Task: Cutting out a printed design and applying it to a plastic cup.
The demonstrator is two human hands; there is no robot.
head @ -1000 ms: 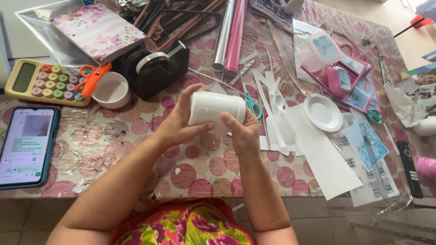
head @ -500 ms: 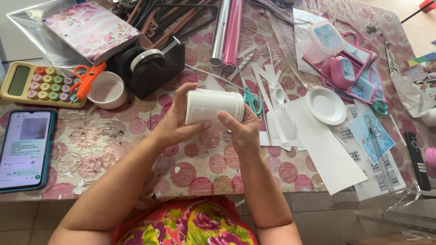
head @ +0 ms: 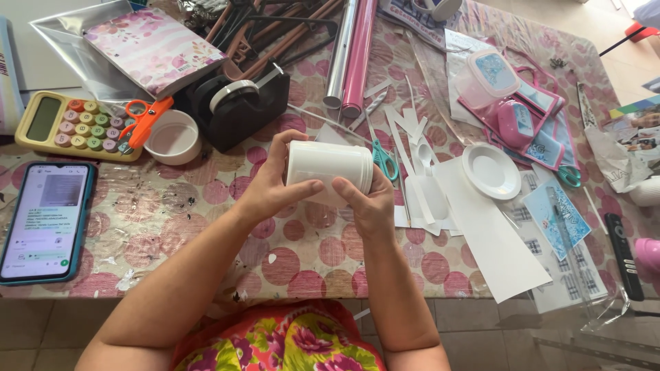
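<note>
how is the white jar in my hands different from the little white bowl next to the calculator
The white jar is held on its side above the table by both hands, left hand and right hand; the small white bowl sits upright on the tablecloth, untouched. The jar is taller; the bowl is shallow and open-topped. Both are plain white and round.

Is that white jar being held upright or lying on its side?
On its side. The white jar lies level between the left hand and right hand, its ends pointing left and right, above the table.
</note>
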